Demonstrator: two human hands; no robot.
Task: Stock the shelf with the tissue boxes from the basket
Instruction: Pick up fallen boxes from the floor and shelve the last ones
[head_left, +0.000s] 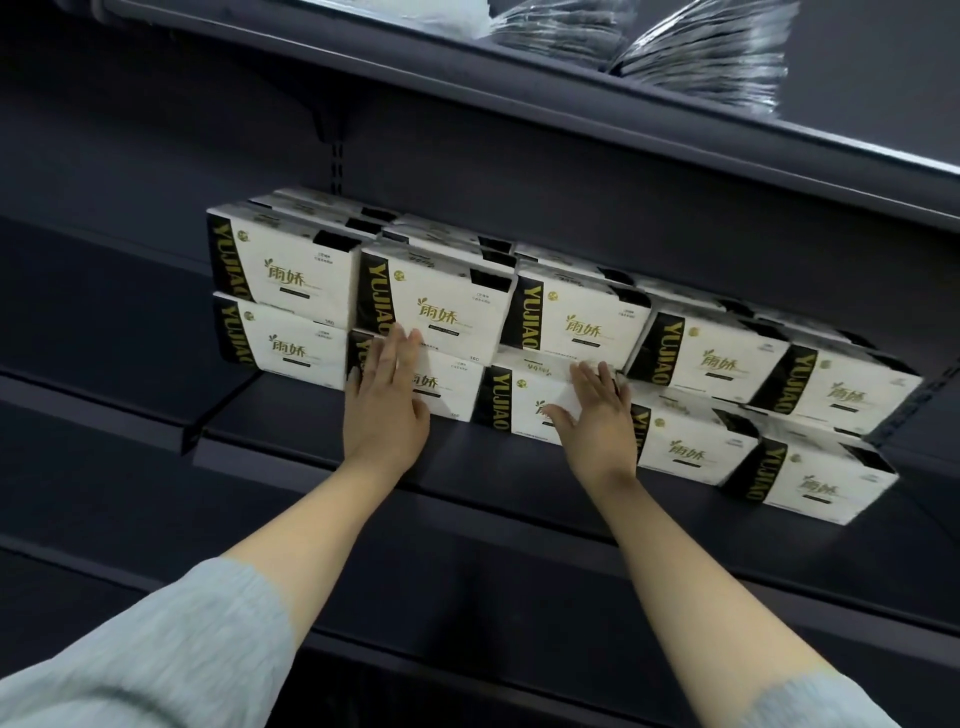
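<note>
Most of the job looks done. The tissue boxes (452, 306) sit in two rows on the dark shelf (322, 467). The left hand (387, 400) and right hand (597, 415) lie flat, fingers straight, each pushing a bottom box back. No basket shows, so I cannot tell what is left.

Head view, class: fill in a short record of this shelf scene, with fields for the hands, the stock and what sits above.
left hand: flat, fingers straight, pressing a bottom-row tissue box
right hand: flat on the neighbouring bottom-row box
stock: two rows of tissue boxes, five across
shelf: dark
above: plastic-wrapped packs
basket: not in view
</note>
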